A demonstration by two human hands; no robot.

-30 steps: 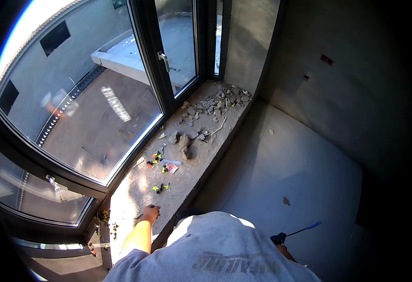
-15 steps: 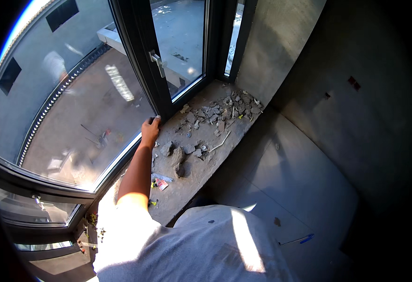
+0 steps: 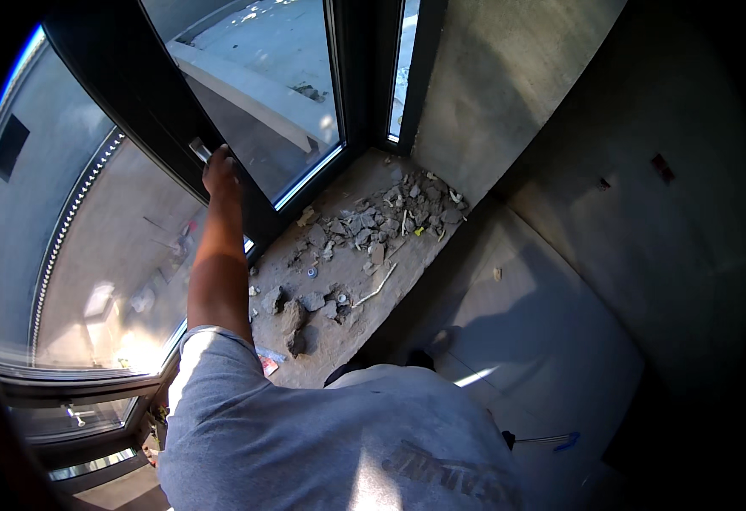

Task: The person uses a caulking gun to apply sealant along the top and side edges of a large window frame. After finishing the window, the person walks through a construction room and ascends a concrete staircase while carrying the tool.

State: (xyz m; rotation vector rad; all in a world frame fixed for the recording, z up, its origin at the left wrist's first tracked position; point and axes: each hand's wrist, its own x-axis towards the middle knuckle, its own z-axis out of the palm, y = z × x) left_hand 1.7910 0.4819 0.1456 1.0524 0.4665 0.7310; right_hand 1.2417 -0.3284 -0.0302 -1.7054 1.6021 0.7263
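Note:
My left hand [image 3: 221, 173] is closed around the silver window handle [image 3: 200, 150], which is mounted on the dark window frame [image 3: 156, 102]. The fingers cover most of the handle; only its upper end shows. My left arm is stretched forward over the sill. My right hand is hidden behind my grey shirt. At the shirt's right edge a thin tool with metal rods and a blue end [image 3: 568, 441] sticks out, and what holds it cannot be seen.
Broken mortar rubble [image 3: 381, 221] and larger lumps [image 3: 292, 317] lie across the concrete windowsill [image 3: 322, 362], with a white strip [image 3: 375, 285] near its edge. A bare wall [image 3: 492, 77] rises behind. The tiled floor [image 3: 551, 332] lies lower to the right.
My left hand has moved up from the lower corner of the window frame to the handle and closed on it. My body has leaned forward and the view has shifted.

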